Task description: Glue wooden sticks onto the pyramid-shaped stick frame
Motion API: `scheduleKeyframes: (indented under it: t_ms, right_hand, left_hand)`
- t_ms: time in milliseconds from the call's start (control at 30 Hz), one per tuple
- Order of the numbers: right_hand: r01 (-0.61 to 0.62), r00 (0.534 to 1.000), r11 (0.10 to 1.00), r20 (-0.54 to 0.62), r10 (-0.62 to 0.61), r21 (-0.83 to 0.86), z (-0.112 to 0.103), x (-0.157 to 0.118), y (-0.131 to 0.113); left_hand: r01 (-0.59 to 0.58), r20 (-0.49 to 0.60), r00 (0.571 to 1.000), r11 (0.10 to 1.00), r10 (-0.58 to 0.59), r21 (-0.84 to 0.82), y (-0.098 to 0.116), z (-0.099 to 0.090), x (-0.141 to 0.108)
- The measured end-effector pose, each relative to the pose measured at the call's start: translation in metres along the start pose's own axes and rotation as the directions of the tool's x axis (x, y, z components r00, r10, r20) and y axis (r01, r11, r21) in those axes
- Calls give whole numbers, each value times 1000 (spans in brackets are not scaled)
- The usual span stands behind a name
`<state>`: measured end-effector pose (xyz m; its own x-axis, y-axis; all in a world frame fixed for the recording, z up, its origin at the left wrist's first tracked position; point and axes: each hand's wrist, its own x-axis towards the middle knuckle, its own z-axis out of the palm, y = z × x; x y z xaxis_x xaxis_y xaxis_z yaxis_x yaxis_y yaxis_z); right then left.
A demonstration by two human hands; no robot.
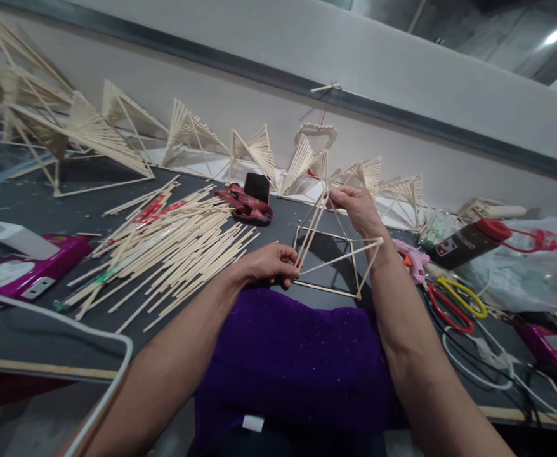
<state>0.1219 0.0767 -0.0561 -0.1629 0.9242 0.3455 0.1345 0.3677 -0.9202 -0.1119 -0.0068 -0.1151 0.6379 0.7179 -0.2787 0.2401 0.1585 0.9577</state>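
Note:
An open frame of thin wooden sticks (pixel 326 290) stands on the dark table in front of me, with a square base and sticks rising to a peak. My left hand (pixel 278 263) pinches the lower end of slanting sticks at the frame's near left corner. At the peak, my right hand (pixel 352 200) has its fingers closed on the upper end of the sticks. One corner of joined sticks (pixel 378 241) juts out over my right forearm. A purple cloth (pixel 297 362) lies below the frame, at the table's near edge.
Loose sticks (pixel 178 241) lie left, beside a phone (pixel 257 187) and red lanyard (pixel 245 204). Fanned stick models (pixel 254 155) line the wall. At right are a pink glue gun (pixel 414 261), scissors (pixel 450 308), a bottle (pixel 469 241), cables and a plastic bag (pixel 535 273).

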Motion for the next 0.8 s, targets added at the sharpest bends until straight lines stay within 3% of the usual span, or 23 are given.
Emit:
scheduleKeyframes:
  t_ms: [300, 433, 600, 700, 800]
  right_hand:
    - [30, 997, 999, 69, -33, 37, 1, -4, -7]
    - [-53, 998, 998, 26, 52, 37, -2, -5, -12]
    - [-78, 976, 995, -201, 88, 61, -28, -9, -23]
    - [-36, 927, 999, -372, 48, 39, -48, -16, -37]
    - [12, 860, 998, -508, -45, -68, -55, -29, -52]
  left_hand:
    - [-3, 20, 1000, 1000, 2, 30, 5, 1, -2]
    - [-11, 18, 1000, 1000, 11, 13, 2, 1, -2]
    - [-25, 18, 1000, 1000, 25, -7, -1, 8, 3]
    - [-58, 4, 998, 998, 58, -15, -3, 12, 7]
    - [-94, -19, 995, 995, 94, -20, -5, 15, 8]
